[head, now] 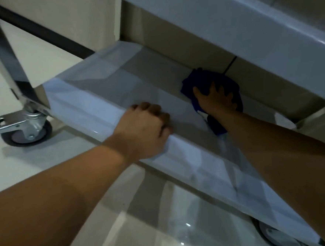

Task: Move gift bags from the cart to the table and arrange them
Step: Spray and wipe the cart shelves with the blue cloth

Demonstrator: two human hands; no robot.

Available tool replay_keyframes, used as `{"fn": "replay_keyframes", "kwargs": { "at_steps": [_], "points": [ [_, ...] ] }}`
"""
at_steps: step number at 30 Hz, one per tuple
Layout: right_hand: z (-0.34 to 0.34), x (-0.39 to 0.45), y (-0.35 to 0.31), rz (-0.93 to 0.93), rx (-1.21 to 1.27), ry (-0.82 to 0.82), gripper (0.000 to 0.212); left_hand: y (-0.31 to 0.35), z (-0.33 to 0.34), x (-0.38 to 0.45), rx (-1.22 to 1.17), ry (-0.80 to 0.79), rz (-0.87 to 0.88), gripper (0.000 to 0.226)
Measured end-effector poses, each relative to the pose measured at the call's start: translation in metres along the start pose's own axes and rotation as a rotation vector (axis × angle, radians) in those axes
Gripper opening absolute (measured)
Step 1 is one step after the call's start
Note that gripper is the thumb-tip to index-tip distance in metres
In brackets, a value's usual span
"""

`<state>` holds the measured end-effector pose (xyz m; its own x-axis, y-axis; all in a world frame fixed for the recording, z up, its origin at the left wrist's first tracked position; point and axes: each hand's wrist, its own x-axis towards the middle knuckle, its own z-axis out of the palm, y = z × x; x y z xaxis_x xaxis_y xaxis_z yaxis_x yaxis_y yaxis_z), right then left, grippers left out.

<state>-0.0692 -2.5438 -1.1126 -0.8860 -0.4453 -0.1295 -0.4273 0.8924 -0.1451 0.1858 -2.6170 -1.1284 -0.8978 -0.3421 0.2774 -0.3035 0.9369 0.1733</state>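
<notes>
No readable brand, label or lettering anywhere in the frame. At centre right, a dark blue gift bag [210, 81] lying flat on the lower shelf [135, 73] of a grey cart [228, 28], tucked back under the upper shelf that runs across the upper right. Right hand [216, 99] laid on top of the bag, fingers spread and pressing down, hiding much of it; a white patch peeking out beside the wrist, possibly print, too blurred to make out. Left hand [145, 129] at centre, fingers curled over the shelf's front lip [84, 116], gripping it, fingertips out of sight behind the knuckles. Swivel caster [26, 130] with a metal bracket at middle left, resting on the pale tiled floor [155, 229]; a second wheel at the lower right mostly hidden by the shelf and cut off by the frame edge. Both forearms cropped at the bottom.
</notes>
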Motion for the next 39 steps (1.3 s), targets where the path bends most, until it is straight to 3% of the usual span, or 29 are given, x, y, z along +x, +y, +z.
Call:
{"fn": "replay_keyframes", "kwargs": {
  "at_steps": [4,9,15,21,25,28,32,39],
  "points": [
    [0.010,0.007,-0.060,-0.023,-0.020,-0.003,0.099,-0.082,-0.014,-0.026,-0.007,0.099,-0.195,0.055],
    [0.021,0.016,-0.135,-0.095,-0.039,0.001,0.098,-0.081,-0.015,-0.031,0.004,0.131,-0.312,0.048],
    [0.034,0.022,-0.219,-0.213,-0.055,0.007,0.093,-0.076,-0.015,-0.033,-0.063,0.154,-0.330,0.058],
    [0.048,-0.002,-0.269,-0.470,-0.074,0.022,0.085,-0.083,-0.014,-0.034,-0.114,0.190,-0.295,0.056],
    [0.050,-0.030,-0.262,-0.573,-0.104,0.000,0.088,-0.079,-0.014,-0.037,-0.087,0.275,-0.330,0.043],
    [0.050,-0.055,-0.244,-0.635,-0.093,-0.021,0.090,-0.075,-0.014,-0.041,-0.035,0.384,-0.470,0.032],
    [0.050,-0.080,-0.202,-0.632,-0.096,0.030,0.090,-0.062,-0.021,-0.041,0.114,0.230,-0.564,0.036],
    [0.033,-0.091,-0.104,-0.505,-0.059,0.048,0.091,-0.027,-0.041,-0.030,0.204,-0.055,-0.547,0.034]
  ]
}}
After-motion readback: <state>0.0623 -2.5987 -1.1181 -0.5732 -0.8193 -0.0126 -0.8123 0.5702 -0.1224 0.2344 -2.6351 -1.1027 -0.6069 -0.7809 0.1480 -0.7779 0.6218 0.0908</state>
